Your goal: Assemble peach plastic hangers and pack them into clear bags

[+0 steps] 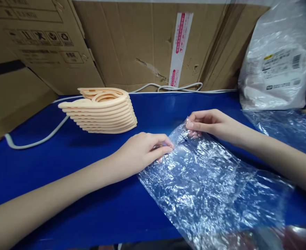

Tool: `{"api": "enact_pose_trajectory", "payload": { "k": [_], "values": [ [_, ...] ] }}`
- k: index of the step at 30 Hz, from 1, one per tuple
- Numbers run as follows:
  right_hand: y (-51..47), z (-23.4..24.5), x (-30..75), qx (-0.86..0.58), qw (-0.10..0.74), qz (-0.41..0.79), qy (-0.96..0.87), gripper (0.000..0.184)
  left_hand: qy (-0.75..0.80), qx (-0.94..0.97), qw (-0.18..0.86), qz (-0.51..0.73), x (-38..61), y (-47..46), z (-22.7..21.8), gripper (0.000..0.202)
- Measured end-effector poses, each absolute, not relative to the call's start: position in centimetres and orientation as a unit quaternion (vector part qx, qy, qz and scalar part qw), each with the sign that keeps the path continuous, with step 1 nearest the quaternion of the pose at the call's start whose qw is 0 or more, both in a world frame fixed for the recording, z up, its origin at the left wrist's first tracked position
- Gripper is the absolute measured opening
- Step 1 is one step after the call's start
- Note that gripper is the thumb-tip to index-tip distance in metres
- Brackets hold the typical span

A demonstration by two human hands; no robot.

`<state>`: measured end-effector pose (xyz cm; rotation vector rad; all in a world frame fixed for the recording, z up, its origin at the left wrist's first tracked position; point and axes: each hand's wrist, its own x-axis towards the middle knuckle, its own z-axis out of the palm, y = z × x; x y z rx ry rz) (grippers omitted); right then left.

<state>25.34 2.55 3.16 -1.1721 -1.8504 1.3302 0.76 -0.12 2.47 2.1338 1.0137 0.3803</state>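
Note:
A crinkled clear plastic bag lies spread over the blue tabletop, its lower end hanging past the front edge. My left hand pinches the bag's upper left side between thumb and fingers. At the bag's upper corner, my right hand also grips the film, thumb against the fingertips. Left of the bag and beyond my left hand stands a neat stack of cream-coloured flat plastic pieces with curved cut-outs, which look like hangers. Neither hand touches that stack.
Cardboard boxes wall off the back and left. A white cable runs along the table's rear and loops at left. At back right sits a white plastic-wrapped package with a label, and more clear film lies before it.

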Motion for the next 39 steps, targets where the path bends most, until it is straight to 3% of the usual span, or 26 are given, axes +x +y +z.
{"api": "enact_pose_trajectory", "payload": {
  "k": [19, 26, 30, 35, 39],
  "values": [
    [1.8, 3.2, 24.6, -0.451, 0.332, 0.486, -0.671, 0.027, 0.397, 0.828, 0.375, 0.124, 0.7, 0.0, 2.5, 0.019],
    [2.1, 3.0, 24.9, -0.445, 0.424, 0.447, -0.65, 0.022, 0.397, 0.821, 0.39, 0.128, 0.4, 0.1, 2.6, 0.029],
    [2.7, 3.1, 25.6, -0.491, 0.426, 0.375, -0.661, 0.024, 0.413, 0.833, 0.344, 0.131, 0.2, -0.1, 2.7, 0.042],
    [3.4, 2.4, 26.2, -0.503, 0.379, 0.316, -0.71, 0.032, 0.452, 0.842, 0.275, 0.106, 0.2, -0.4, 2.8, 0.043],
    [3.6, 2.8, 27.1, -0.51, 0.329, 0.201, -0.769, 0.028, 0.526, 0.845, 0.082, 0.047, 0.3, -1.6, 3.2, 0.042]
  ]
}}
